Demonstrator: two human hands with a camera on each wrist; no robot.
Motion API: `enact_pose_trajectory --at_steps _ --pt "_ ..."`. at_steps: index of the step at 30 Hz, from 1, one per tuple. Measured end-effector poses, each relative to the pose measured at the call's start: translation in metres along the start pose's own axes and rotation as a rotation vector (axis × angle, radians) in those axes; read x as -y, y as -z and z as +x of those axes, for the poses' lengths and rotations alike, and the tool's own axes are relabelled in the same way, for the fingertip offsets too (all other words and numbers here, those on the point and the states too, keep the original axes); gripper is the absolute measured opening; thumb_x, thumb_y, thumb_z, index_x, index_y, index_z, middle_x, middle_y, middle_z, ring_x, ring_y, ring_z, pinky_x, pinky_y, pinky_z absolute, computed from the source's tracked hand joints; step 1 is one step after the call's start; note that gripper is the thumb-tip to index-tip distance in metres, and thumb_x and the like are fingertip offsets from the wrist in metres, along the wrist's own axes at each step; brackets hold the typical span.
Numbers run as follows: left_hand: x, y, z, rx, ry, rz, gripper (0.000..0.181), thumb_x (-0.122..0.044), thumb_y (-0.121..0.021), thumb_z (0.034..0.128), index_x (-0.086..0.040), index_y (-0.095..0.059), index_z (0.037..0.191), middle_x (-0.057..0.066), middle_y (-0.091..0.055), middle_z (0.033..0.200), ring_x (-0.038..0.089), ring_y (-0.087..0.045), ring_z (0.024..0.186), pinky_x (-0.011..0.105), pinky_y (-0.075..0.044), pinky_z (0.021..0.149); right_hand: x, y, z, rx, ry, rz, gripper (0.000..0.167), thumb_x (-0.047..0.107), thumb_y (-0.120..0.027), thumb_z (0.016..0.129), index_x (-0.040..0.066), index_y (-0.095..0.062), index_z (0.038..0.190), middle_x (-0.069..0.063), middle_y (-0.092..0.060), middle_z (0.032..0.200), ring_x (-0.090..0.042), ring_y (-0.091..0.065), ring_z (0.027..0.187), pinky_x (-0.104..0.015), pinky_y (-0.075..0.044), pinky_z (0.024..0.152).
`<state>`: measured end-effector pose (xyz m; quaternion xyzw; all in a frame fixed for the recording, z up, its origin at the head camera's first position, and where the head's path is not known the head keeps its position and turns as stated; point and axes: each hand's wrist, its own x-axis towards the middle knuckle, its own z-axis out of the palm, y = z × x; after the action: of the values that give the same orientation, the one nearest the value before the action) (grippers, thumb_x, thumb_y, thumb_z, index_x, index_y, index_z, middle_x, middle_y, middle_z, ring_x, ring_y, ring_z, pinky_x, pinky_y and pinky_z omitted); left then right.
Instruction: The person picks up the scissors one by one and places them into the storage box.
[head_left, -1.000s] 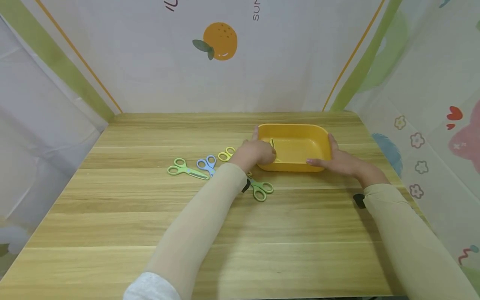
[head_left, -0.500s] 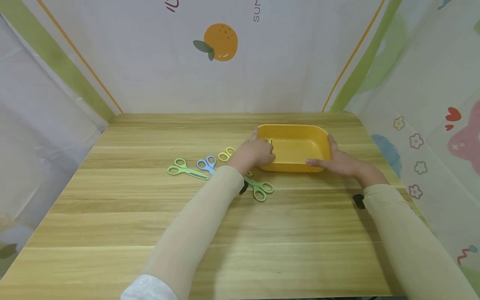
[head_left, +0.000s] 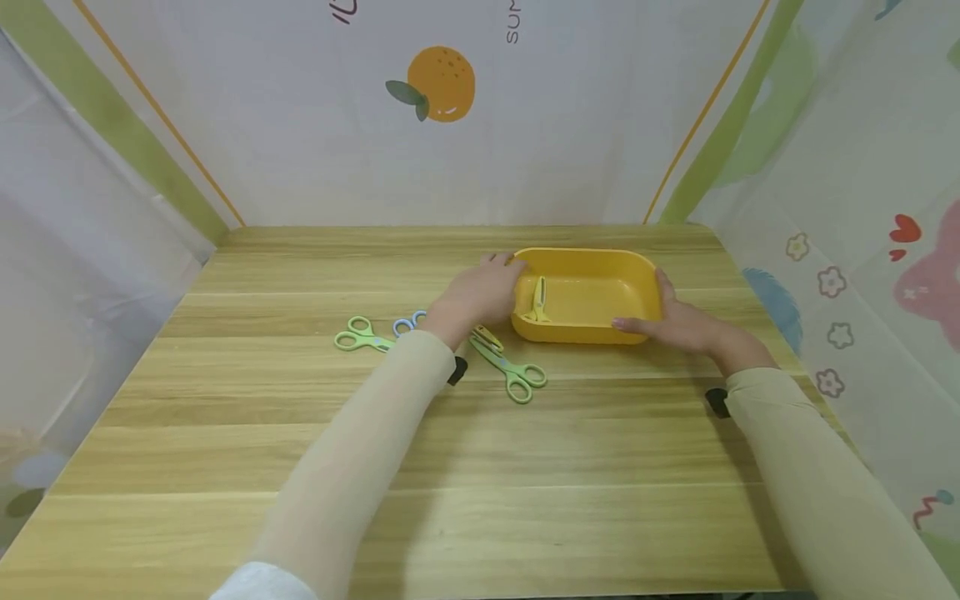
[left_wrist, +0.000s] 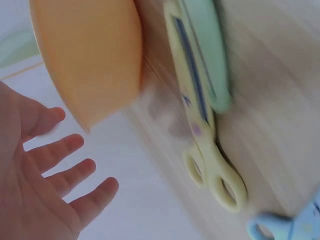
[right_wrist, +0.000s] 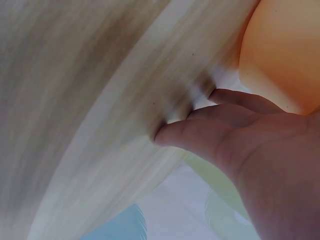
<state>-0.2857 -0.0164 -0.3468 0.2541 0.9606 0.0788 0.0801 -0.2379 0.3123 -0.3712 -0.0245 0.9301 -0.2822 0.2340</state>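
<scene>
In the head view, a yellow plastic bin [head_left: 588, 333] stands right of the table's middle. A pair of yellow scissors [head_left: 539, 298] leans inside its left end. My left hand [head_left: 476, 296] is just beyond that end, and in the left wrist view its fingers are spread with nothing held. My right hand [head_left: 678, 323] holds the bin's right end, thumb over the front rim and fingers along the outer side. Beside the left hand lie yellow scissors [head_left: 489, 338], partly hidden, and green scissors [head_left: 516, 369]. The left wrist view shows those yellow scissors [left_wrist: 201, 132] whole.
Farther left on the table [head_left: 600, 483] are light green scissors [head_left: 362, 333] and blue scissors [head_left: 405, 323], both partly covered by the left arm. Printed cloth [head_left: 337, 150] hangs behind the table and at both sides.
The left hand has let go of the yellow scissors, which now lean in the bin, and has drawn back left past the bin's end. The right hand and bin stay put.
</scene>
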Motion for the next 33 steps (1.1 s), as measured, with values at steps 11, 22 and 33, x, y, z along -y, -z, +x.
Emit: enact_pose_trajectory --at_steps 11,22,33 --pt "0.039 0.006 -0.018 0.089 0.007 0.047 0.048 -0.009 -0.057 0.0993 -0.016 -0.060 0.147 0.011 -0.055 0.155 0.035 -0.049 0.147 0.052 -0.047 0.118 0.000 0.000 0.000 -0.007 -0.003 0.006 0.135 0.079 -0.058 0.093 0.017 0.045 0.156 -0.046 -0.009 0.168 -0.063 -0.020 0.155 -0.074 -0.018 0.126" --pt "0.048 0.004 -0.029 0.185 -0.016 0.089 0.036 -0.003 -0.060 0.0993 -0.014 -0.072 0.132 0.010 -0.066 0.142 0.030 -0.060 0.135 0.048 -0.051 0.111 0.000 0.001 -0.001 -0.013 0.003 -0.005 0.136 0.079 -0.059 0.093 0.016 0.043 0.157 -0.046 -0.011 0.167 -0.064 -0.023 0.154 -0.074 -0.021 0.125" --pt "0.056 -0.004 -0.030 0.190 -0.050 0.117 0.029 -0.019 -0.071 0.0998 -0.016 -0.075 0.128 0.010 -0.066 0.139 0.029 -0.062 0.129 0.048 -0.053 0.108 -0.001 0.003 0.003 -0.016 0.017 -0.052 0.136 0.080 -0.060 0.092 0.014 0.039 0.159 -0.048 -0.021 0.163 -0.064 -0.030 0.150 -0.074 -0.027 0.123"
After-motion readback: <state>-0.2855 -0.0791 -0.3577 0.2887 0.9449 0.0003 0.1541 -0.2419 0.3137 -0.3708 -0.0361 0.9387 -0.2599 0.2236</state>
